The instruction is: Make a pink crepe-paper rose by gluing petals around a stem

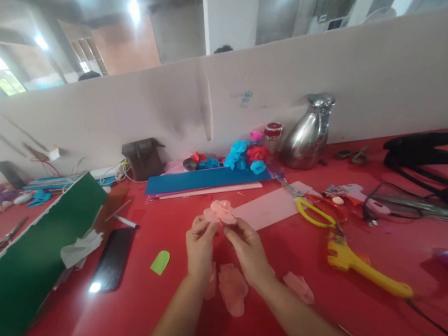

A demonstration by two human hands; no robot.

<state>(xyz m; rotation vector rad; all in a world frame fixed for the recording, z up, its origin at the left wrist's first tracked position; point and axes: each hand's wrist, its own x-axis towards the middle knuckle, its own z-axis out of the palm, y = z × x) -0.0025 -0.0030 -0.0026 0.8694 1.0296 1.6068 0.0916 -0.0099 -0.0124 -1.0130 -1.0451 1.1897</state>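
Observation:
Between my hands is a pink paper flower, held up over the red table. My left hand pinches its petals from the left. On the other side my right hand grips the flower's lower right edge with thumb and fingers. Loose pink petals lie on the table beneath my wrists, and another pink petal rests to the right of my right forearm. Behind the flower is a flat pink paper sheet. A green petal-shaped piece lies left of my left hand.
Scissors with yellow and red handles and a yellow glue gun lie at right. At left are a phone and a green upright board. Blue folded paper, finished flowers and a steel jug stand at the back.

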